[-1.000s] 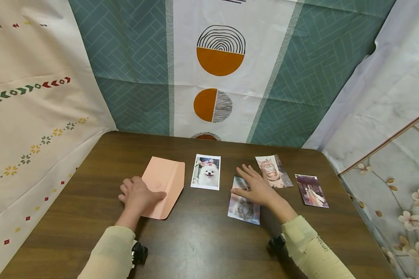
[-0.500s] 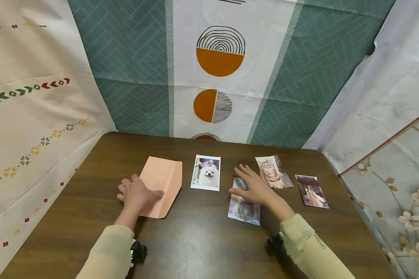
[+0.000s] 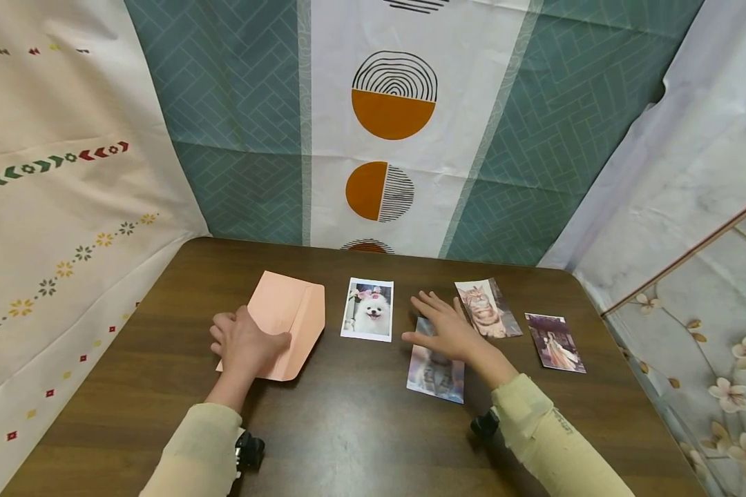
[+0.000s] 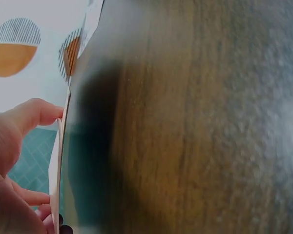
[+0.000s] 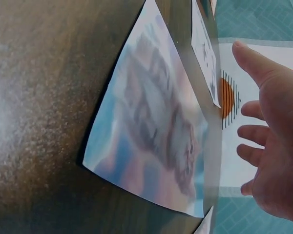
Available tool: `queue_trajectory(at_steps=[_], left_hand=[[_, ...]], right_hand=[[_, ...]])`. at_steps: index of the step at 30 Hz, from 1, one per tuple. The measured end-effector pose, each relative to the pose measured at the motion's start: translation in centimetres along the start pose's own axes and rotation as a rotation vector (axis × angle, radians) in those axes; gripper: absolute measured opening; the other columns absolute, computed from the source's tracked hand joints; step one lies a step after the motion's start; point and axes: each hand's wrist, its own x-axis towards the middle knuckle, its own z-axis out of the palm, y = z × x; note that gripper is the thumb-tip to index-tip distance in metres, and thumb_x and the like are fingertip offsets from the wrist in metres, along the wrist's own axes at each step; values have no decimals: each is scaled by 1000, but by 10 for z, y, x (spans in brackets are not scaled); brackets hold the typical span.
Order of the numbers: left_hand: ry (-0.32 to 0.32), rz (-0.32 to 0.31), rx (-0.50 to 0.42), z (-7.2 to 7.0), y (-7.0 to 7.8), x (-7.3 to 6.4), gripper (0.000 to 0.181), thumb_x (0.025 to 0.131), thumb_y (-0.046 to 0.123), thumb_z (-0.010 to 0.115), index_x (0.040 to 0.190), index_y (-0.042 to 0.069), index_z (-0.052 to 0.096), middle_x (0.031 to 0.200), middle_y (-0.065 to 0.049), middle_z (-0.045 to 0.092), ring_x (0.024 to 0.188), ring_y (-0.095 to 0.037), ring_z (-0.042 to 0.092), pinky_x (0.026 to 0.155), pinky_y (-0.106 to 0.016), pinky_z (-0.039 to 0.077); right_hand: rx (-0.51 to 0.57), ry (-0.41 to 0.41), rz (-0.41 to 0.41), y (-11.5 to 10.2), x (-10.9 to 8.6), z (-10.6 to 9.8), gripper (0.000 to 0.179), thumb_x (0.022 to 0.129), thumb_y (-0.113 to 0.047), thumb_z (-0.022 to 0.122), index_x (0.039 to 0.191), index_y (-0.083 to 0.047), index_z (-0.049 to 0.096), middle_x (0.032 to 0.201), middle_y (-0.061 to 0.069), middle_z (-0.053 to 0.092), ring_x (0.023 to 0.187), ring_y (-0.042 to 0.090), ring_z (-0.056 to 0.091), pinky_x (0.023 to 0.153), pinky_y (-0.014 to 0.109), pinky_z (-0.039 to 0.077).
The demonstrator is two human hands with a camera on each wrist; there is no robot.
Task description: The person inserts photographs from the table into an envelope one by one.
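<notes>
Behind and beside the table hang printed cloths: a green and white cloth (image 3: pixel 242 124) at the back, a cream cloth (image 3: pixel 81 186) on the left and a flowered cloth (image 3: pixel 684 276) on the right. Between them stands the brown table (image 3: pixel 348 442). Two pale yellow sleeves, a left sleeve (image 3: pixel 195 442) and a right sleeve (image 3: pixel 547 431), reach over it. On the table's left part is the pink envelope (image 3: pixel 301 321), its flap side facing right. The left hand (image 3: pixel 242 345) pinches it, thumb on the upper face and fingers curled around the left edge. The right hand (image 3: pixel 444 328) has its fingers spread and hovers over the upper part of the grey cat photo (image 3: pixel 435 373). Beyond that hand, to the right, lies the orange cat picture (image 3: pixel 481 308). The white dog photo (image 3: pixel 368 310) lies between the envelope and the right hand. Farthest right is the purple photo (image 3: pixel 555 343) of a figure in flowing clothes. Smallest are two black wrist devices, one by the left cuff (image 3: pixel 249 450), one by the right (image 3: pixel 485 424).
</notes>
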Motion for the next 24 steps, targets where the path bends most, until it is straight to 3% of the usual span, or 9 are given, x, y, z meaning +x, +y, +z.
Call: queue_trajectory(at_steps=[5,11,24], left_hand=[[36,13,-39,1,3,-1,92,74,29,90,141,-15,44,137,-37,31,128,-54,26,98,-67,29],[48,19,-61,3,4,-1,101,75,29,91,150,-14,39,138,-37,30,130,-54,25,99,-67,29],[117,74,-119,7,18,-8,104,74,32,92,156,-4,40,137,-31,33,130,-50,27,101,-65,29]], right_hand=[[13,-12,-3,-2,1,0,84,99,-49,74,162,-3,43,169,25,34,158,47,26,120,79,6],[8,-19,-3,-2,1,0,84,99,-50,73,162,-3,44,169,25,34,158,47,27,120,79,7],[67,-47,14,0,15,1,80,102,-50,69,161,-2,46,167,23,38,159,44,27,121,77,8]])
